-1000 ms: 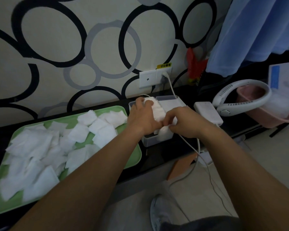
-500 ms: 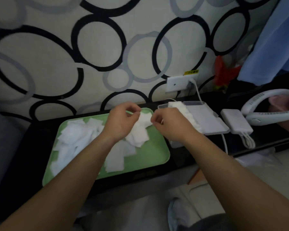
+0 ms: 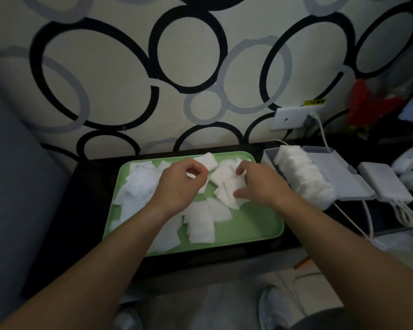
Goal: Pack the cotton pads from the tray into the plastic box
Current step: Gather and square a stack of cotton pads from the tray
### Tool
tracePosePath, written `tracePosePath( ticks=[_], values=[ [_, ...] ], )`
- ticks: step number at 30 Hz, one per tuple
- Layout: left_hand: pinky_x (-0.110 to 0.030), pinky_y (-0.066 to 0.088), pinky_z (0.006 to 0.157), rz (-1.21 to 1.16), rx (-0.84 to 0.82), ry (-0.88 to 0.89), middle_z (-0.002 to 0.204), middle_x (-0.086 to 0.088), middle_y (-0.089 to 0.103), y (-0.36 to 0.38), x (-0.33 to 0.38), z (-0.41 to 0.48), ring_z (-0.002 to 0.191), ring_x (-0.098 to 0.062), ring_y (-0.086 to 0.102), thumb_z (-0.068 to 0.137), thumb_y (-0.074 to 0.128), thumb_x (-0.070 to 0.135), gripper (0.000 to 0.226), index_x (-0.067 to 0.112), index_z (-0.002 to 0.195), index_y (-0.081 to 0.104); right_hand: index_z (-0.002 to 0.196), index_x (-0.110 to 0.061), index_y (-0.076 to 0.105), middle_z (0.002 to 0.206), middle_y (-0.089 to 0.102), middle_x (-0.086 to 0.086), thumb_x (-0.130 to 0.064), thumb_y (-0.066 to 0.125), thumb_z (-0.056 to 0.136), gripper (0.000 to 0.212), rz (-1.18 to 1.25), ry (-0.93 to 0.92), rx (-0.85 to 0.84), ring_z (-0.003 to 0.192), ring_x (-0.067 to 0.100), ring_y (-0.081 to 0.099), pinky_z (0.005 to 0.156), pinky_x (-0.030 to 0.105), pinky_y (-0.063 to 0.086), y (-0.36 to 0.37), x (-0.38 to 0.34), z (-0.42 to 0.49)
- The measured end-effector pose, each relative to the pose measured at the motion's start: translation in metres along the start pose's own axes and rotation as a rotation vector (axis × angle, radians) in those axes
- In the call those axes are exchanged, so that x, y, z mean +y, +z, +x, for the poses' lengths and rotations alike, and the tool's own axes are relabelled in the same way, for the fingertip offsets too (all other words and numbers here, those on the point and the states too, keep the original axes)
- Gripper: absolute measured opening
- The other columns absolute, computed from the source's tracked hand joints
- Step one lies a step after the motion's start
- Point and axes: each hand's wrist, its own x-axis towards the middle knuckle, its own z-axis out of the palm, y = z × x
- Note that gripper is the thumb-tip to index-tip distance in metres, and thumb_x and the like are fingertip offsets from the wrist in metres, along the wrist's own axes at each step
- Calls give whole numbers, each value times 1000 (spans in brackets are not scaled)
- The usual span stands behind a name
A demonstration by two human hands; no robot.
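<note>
With forearms reaching forward side by side, the left hand (image 3: 179, 186) pinches one of the square white cotton pads (image 3: 200, 225) and the right hand (image 3: 260, 184) curls round a few, above the green rectangular plastic tray (image 3: 253, 227) beside the part-filled translucent plastic box (image 3: 339, 172) on the black counter (image 3: 91, 186).

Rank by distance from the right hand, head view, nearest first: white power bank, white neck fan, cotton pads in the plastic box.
1. Row of white cotton pads in the clear plastic box, beside the right hand.
2. White rectangular power bank, farther right.
3. White curved neck fan, far right.
</note>
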Motion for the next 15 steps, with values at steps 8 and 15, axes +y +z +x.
tracePosePath(
  ticks=[8,15],
  values=[
    [-21,52,74,-65,-45,-30,98,12,69,-8,-7,-2,80,-3,66,81,78,25,16,28,94,69,84,-24,66,86,65,-8,-28,74,84,9,329,-125,59,77,9,62,71,29,50,-14,4,-6],
    [-32,61,81,-433,-244,-88,102,-6,76,4,9,-7,92,-19,74,83,77,10,37,12,118,63,92,-13,69,85,71,6,-15,68,91,2,872,-212,-94,77,12,65,71,28,50,-25,-18,-23]
  ],
)
